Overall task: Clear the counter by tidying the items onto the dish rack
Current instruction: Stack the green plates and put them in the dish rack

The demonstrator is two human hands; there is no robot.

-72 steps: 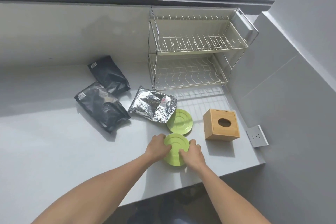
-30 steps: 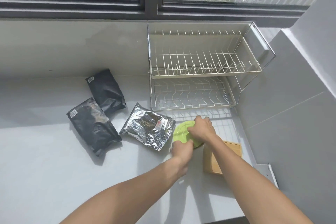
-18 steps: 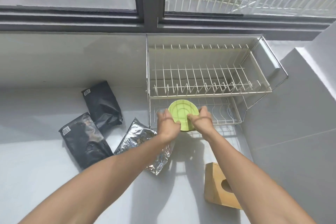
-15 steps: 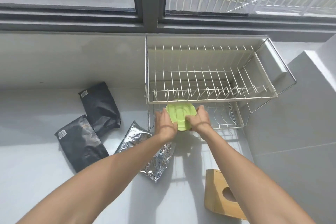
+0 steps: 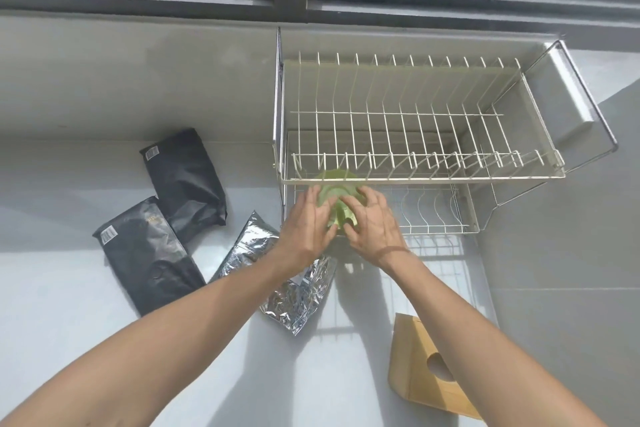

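The green plates (image 5: 337,191) stand on edge at the left end of the lower tier of the wire dish rack (image 5: 422,178), partly hidden under the upper tier's front rail. My left hand (image 5: 306,222) holds their left edge and my right hand (image 5: 375,224) holds their right edge, fingers spread around them. Whether it is one plate or two stacked I cannot tell. Both hands are blurred. The upper tier holds nothing.
Two black bags (image 5: 185,180) (image 5: 149,253) and a silver foil bag (image 5: 294,295) lie on the grey counter (image 5: 69,288) left of the rack. A wooden tissue box (image 5: 415,367) sits at the near right. A wall closes the right side; a window ledge runs behind.
Both hands lifted the green plates off the counter, carried them to the rack and pushed them in under the upper tier onto the lower tier. My view has moved closer.
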